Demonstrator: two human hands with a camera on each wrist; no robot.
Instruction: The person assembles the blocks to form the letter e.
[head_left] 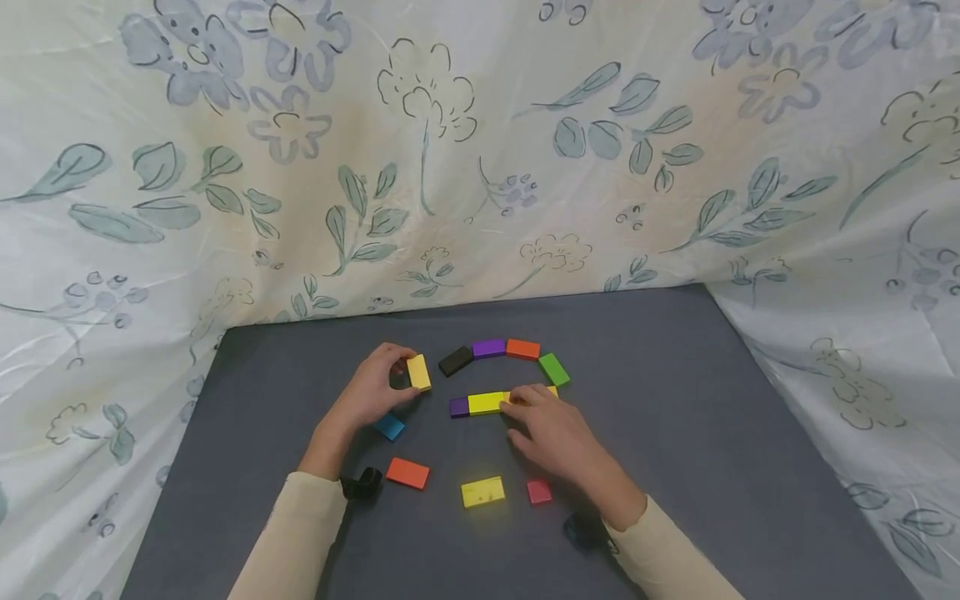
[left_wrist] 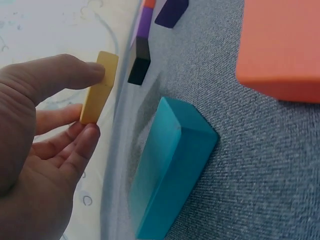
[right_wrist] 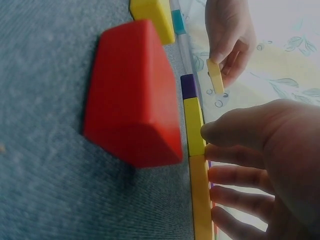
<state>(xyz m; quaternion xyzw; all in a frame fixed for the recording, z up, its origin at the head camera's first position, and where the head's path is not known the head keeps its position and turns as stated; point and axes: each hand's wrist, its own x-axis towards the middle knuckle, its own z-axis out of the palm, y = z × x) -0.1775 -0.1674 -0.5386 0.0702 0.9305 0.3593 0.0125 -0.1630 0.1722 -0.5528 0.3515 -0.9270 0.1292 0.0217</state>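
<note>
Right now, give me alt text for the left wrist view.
A left hand pinches a yellow block between thumb and fingers. A teal block lies on blue-grey fabric in the foreground, an orange block is cut off at upper right, and a black block lies beyond.

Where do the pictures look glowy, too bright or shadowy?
Head view: yellowish glow around the lowest yellow block; left wrist: flowery cloth behind the held yellow block looks washed out; right wrist: dark shadow beside the red block.

Head view high, facing forward-down; wrist views low, close, sharing pale block (left_wrist: pixel 100 96).
</note>
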